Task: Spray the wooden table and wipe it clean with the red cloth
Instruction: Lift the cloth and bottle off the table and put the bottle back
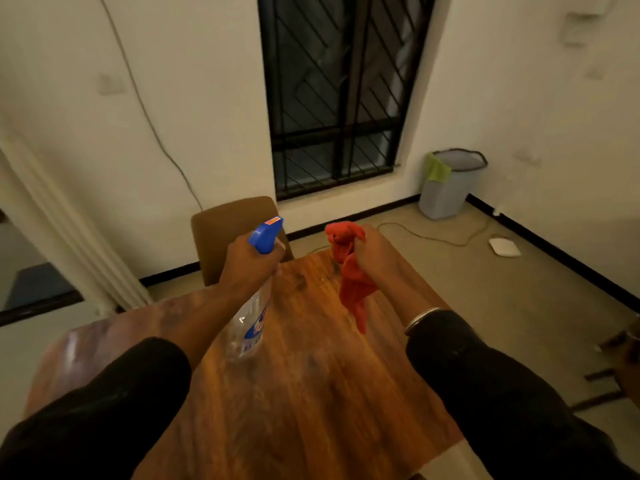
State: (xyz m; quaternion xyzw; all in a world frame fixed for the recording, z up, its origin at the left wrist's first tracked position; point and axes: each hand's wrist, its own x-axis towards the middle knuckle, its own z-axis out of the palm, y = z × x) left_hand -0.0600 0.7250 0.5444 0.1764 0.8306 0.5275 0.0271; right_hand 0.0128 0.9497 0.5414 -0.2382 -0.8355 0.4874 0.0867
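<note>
sleeves: black, pushed up | right wrist: silver bangle

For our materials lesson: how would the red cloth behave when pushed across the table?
Probably floppy: the red cloth hangs limp from the right hand. Likely light, since it dangles bunched. It should flatten and drag on the wooden table rather than roll.

Home, prob. dining rm: wooden surface w/ brown chair, barred window, grey bin in corner, plain white walls.

Spray bottle in left hand, red cloth in right hand
</note>
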